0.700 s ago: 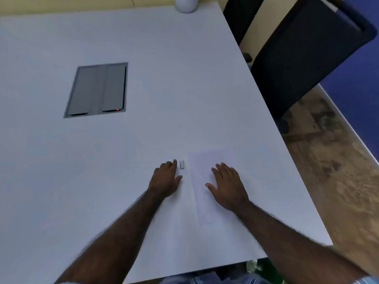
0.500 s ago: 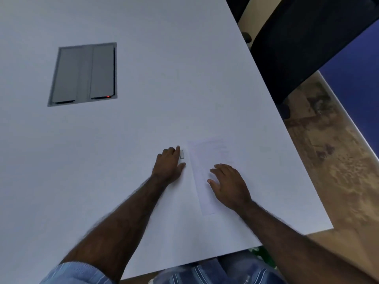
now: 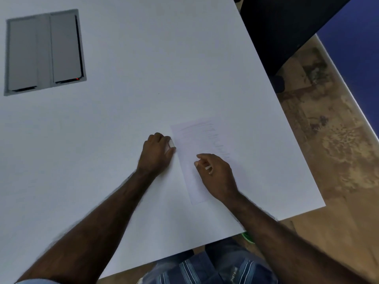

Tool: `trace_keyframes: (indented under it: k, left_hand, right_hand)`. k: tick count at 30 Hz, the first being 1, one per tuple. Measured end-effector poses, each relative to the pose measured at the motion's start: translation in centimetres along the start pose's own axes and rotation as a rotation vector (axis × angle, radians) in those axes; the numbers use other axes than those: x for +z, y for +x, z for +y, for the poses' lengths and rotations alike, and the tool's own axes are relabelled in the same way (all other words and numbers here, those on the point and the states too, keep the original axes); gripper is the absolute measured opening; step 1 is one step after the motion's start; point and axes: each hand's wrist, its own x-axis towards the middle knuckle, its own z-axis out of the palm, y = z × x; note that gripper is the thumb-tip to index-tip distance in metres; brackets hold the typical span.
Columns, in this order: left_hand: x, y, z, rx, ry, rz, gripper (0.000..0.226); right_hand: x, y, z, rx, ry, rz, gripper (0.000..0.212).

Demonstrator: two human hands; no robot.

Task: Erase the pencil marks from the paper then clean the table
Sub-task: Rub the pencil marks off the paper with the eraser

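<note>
Small white eraser (image 3: 170, 143) pinched in left hand (image 3: 156, 153), just beside paper's (image 3: 203, 140) left edge. Right hand (image 3: 215, 171), fingers loosely curled, grasping nothing, resting on paper. Faint pencil marks (image 3: 217, 140), illegible.

The left hand (image 3: 156, 154), which had lain flat on the desk (image 3: 143, 78) with its fingers straight beside the eraser (image 3: 171, 143), curled its fingers and thumb round the eraser and pinched it just beside the left edge of the paper (image 3: 196, 140). The right hand (image 3: 217, 175), first spread flat on the paper, drew its fingers in to a loose curl and slid back toward the desk's near edge, uncovering more of the pencil marks (image 3: 215, 138).
</note>
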Motion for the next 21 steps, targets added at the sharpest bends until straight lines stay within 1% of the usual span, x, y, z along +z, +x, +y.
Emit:
trace_keyframes:
  k: [4, 7, 10, 13, 15, 19, 21]
  left_hand:
    - [0.5, -2.3, 3.1, 0.113, -0.081, 0.035, 0.041]
    - [1.1, -3.6, 4.9, 0.17, -0.141, 0.041, 0.037]
    - [1.7, -4.2, 6.0, 0.216, -0.187, 0.039, 0.034]
    - [2.0, -4.1, 5.9, 0.26, -0.215, 0.012, 0.036]
    - [2.0, -3.7, 5.2, 0.267, -0.19, 0.003, 0.044]
    - [1.9, -1.6, 1.9, 0.189, -0.08, -0.002, 0.07]
    - [2.0, -0.3, 0.1, 0.172, -0.028, 0.0, 0.084]
  right_hand:
    - [0.3, 1.2, -0.6, 0.148, 0.105, -0.025, 0.035]
    - [0.5, 2.0, -0.5, 0.228, 0.136, -0.09, 0.04]
    - [0.6, 2.5, 0.3, 0.275, 0.2, -0.105, 0.03]
    - [0.7, 2.8, 1.0, 0.265, 0.202, -0.094, 0.02]
    - [0.4, 3.1, 1.4, 0.221, 0.15, -0.052, 0.018]
    - [-0.2, 3.8, 3.0, 0.116, 0.034, 0.122, 0.011]
    - [-0.7, 4.2, 3.9, 0.088, -0.008, 0.153, 0.009]
